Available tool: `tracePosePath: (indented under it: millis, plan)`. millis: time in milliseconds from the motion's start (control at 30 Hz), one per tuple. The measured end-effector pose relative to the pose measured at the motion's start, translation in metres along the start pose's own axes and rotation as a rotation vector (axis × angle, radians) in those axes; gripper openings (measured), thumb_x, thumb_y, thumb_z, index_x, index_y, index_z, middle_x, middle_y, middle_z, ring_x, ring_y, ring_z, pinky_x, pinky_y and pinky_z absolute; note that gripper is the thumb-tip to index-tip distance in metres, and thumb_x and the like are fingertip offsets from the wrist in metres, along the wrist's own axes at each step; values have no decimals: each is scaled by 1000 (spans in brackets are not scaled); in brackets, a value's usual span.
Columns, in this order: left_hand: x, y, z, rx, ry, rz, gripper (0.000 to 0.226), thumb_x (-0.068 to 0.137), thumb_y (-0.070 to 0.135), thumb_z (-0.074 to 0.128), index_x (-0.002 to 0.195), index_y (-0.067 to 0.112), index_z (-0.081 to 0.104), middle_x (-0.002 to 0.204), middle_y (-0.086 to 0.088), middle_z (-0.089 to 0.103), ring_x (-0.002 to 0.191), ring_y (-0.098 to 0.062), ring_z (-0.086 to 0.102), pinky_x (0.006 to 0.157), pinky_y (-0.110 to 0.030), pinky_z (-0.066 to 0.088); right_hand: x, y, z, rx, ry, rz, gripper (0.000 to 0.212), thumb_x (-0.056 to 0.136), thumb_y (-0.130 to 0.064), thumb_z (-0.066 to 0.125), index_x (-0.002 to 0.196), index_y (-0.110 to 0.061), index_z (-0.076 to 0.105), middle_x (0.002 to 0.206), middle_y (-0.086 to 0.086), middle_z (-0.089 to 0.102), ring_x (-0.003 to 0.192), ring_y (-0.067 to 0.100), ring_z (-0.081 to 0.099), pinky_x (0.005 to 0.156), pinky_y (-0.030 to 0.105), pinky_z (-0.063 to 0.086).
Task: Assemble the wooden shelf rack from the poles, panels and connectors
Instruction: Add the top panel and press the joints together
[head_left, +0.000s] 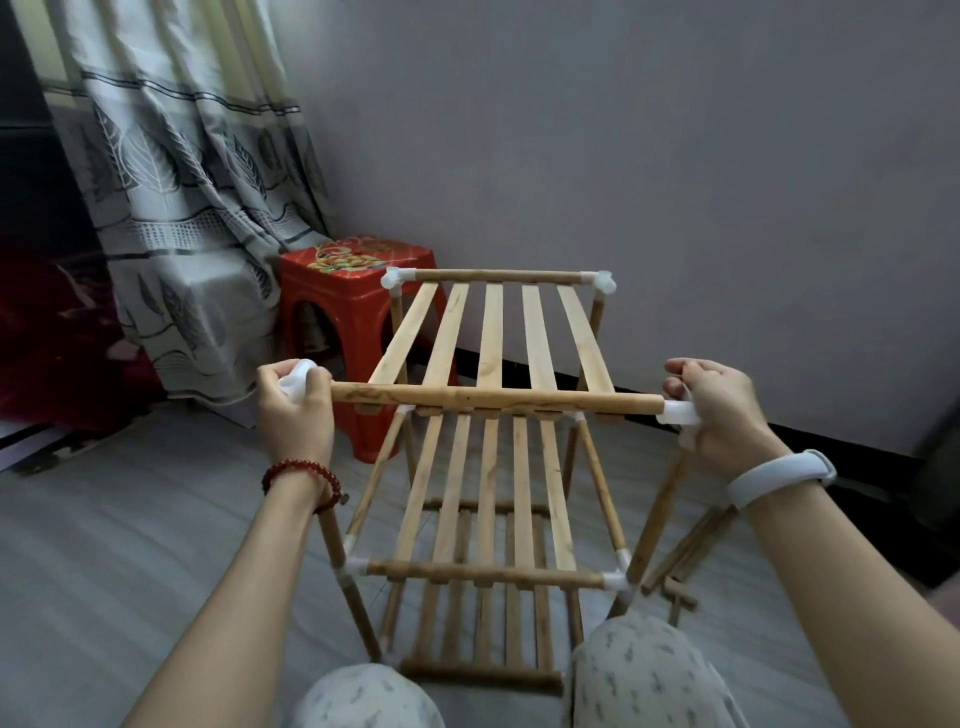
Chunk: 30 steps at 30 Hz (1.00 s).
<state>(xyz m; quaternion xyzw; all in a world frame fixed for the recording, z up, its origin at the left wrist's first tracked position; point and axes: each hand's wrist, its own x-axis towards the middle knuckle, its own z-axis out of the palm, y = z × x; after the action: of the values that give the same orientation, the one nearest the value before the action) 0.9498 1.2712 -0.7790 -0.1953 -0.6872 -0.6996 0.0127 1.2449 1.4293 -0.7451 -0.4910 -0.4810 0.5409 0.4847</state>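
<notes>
We hold the top panel (511, 340) of the wooden rack (488, 519) by its near rail (496, 399), a round pole running straight across the view from nine o'clock to three o'clock. Our left hand (296, 410) has its fingers curled round the white connector (297, 383) at the nine o'clock end; our right hand (719, 410) pinches and cups the matching connector (678, 412) at the three o'clock end. Both hands sit at about the same reach, so neither is nearer than the other.

The slats of the panel run away from us toward twelve o'clock, where the far rail (496, 276) already sits in two white connectors on the back posts. Below, toward six o'clock, the two near posts rise from the middle shelf (485, 573): the left post (340, 551) passes under our left wrist, the right post (662, 506) climbs toward our right hand. Whether either post top is already inside its connector we cannot tell, since the hands cover both joints.

We judge that the coming move is a straight push down toward six o'clock, with each connector kept in line over its post.

Spare poles (685, 551) lie on the floor (130, 545) at about four o'clock of the rack, and a red stool (337, 301) stands at about ten o'clock, near the curtain (171, 182).
</notes>
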Motion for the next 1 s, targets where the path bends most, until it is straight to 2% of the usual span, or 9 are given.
tracePosePath:
  millis: [67,167,300,367,433,600,733,833,1000]
  plan:
    - [-2,0,0,13,5,27,17,85,20,51,101,15,50,91,2,54,67,-2,48,53,-14,34,0,-2,-1,-2,5,21,31,100,-8,31,79,-12,54,61,2,43,53,14,41,37,16,35]
    - [-2,-2,-1,6,-9,43,15,85,19,52,100,16,49,93,0,54,73,-13,50,57,-19,35,-1,-4,-1,0,-10,35,30,100,-8,31,80,-11,53,61,2,43,52,15,39,32,12,31]
    - [1,-3,-1,3,-24,67,19,86,19,52,103,13,50,97,-2,54,75,-11,50,55,-12,37,1,-1,-1,-30,-45,-17,30,100,-9,31,84,-10,55,62,2,45,57,13,43,55,26,41]
    - [2,-3,-1,2,-38,71,18,86,18,52,103,14,48,97,-1,53,71,-3,48,51,-5,35,1,0,-3,-61,-50,-37,31,100,-10,31,82,-11,56,63,2,45,57,13,43,56,26,41]
    - [2,-3,0,2,-57,58,17,84,18,52,100,15,47,96,1,53,69,0,48,49,-4,34,2,-1,-6,-88,-56,-25,30,101,-10,31,84,-10,56,62,1,45,55,12,42,50,23,40]
    - [0,-2,-3,6,-95,44,20,83,18,53,101,14,46,96,1,52,74,-6,50,58,-18,36,3,-4,-6,-127,-73,10,31,102,-11,29,84,-10,54,63,3,46,55,14,42,52,26,40]
    - [2,0,-6,17,-111,49,19,84,16,54,102,15,47,100,-3,53,84,-16,51,60,-18,37,7,-5,-5,-151,-61,16,31,100,-9,28,85,-9,55,63,3,46,56,14,43,55,28,42]
    - [4,-2,-8,23,-137,39,21,84,16,55,104,13,48,101,-7,55,87,-19,53,64,-24,40,8,-3,-3,-164,-59,-6,29,100,-7,28,90,-7,55,63,4,46,56,15,43,56,28,41]
    - [-4,-4,-3,34,-106,49,22,86,17,54,107,12,48,104,-9,55,86,-19,51,67,-26,37,0,7,5,-250,-8,-191,25,98,-9,35,91,-10,59,72,0,52,68,12,49,64,25,41]
